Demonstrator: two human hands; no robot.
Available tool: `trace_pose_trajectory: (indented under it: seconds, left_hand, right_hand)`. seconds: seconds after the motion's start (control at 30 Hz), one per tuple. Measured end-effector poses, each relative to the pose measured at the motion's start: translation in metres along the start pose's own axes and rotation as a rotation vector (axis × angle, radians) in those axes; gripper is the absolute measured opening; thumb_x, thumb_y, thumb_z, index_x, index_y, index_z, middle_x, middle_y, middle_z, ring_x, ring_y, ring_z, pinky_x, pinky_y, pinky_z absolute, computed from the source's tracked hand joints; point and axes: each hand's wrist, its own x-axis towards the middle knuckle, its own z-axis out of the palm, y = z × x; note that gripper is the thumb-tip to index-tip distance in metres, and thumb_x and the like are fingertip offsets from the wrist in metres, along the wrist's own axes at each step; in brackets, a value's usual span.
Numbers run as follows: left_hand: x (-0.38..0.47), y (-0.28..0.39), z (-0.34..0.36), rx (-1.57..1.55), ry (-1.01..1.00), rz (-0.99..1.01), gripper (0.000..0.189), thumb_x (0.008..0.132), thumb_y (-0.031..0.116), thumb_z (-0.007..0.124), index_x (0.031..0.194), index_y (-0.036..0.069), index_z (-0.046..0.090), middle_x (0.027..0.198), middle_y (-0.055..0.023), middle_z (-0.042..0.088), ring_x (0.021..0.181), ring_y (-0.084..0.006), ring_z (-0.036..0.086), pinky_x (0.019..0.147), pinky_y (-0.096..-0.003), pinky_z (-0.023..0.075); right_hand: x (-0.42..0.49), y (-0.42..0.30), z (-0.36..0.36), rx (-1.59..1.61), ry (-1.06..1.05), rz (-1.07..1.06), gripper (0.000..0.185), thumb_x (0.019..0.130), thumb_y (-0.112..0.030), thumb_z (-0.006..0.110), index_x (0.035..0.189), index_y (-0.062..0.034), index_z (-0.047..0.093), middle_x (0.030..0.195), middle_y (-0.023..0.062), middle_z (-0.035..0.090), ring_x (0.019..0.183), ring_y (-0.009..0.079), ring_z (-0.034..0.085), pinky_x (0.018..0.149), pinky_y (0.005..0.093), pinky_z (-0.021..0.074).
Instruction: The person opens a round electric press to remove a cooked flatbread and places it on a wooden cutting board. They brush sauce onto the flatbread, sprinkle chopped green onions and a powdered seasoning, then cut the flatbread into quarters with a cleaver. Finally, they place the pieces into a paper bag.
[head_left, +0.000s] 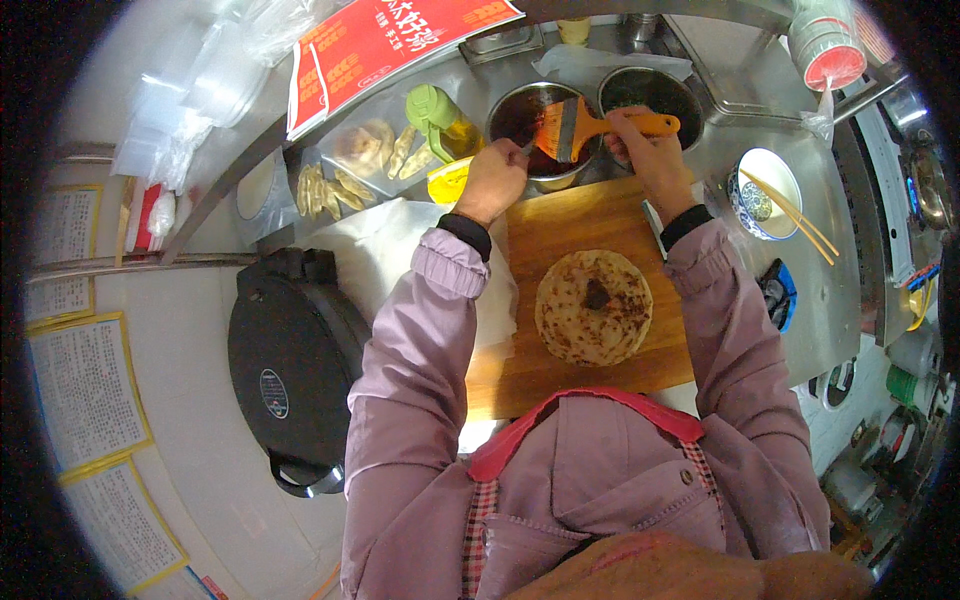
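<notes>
My right hand (646, 154) grips the orange handle of a wide pastry brush (577, 127). Its bristles hang over a round steel pot (547, 180) with dark reddish sauce (525, 112) inside. At the left side of that pot's rim, my left hand (491, 176) is closed, its fingertips partly hidden. A second steel pot (651, 84) with dark contents stands to the right, behind my right hand. Below my hands, a round browned flatbread (574, 330) lies on a wooden cutting board (510, 382), with a dark sauce patch (597, 294) near its middle.
A black electric griddle (292, 360) with its lid down stands left. Beyond the white paper (420, 247) are a green-capped oil bottle (442, 124) and pale dough pieces (319, 191). Right are a bowl (776, 180) with chopsticks (795, 214) and a blue-black object (778, 295).
</notes>
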Motion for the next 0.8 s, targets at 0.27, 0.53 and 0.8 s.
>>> trace_pose_trajectory:
  seconds: [0.27,0.53,0.8]
  left_hand:
    - [0.001,0.0,0.002,0.02,0.033,-0.017,0.022,0.084,0.017,0.052,0.09,0.0,0.065,0.087,-0.0265,0.064,0.087,-0.0435,0.061,0.076,-0.0464,0.049]
    - [-0.001,0.004,-0.001,0.028,0.109,0.038,0.021,0.083,0.017,0.054,0.087,0.0,0.065,0.086,-0.026,0.064,0.085,-0.0438,0.061,0.075,-0.0468,0.0495]
    - [-0.003,0.013,0.002,0.125,0.051,0.075,0.018,0.08,0.015,0.055,0.085,0.0,0.064,0.083,-0.0261,0.063,0.084,-0.0438,0.061,0.075,-0.0481,0.049]
  right_hand:
    - [-0.01,-0.001,0.001,-0.041,0.024,-0.025,0.018,0.089,-0.02,0.064,0.099,-0.0055,0.065,0.079,0.0011,0.064,0.067,0.0062,0.059,0.059,0.018,0.0465]
    - [-0.012,-0.022,0.004,-0.215,-0.041,-0.226,0.014,0.09,-0.017,0.063,0.098,-0.0058,0.065,0.083,0.0013,0.066,0.07,0.0073,0.061,0.063,0.0198,0.0475]
    - [-0.012,-0.02,0.037,-0.663,-0.196,-0.871,0.015,0.087,-0.016,0.062,0.099,-0.0071,0.065,0.094,0.0132,0.067,0.084,0.0301,0.065,0.073,0.0381,0.0532]
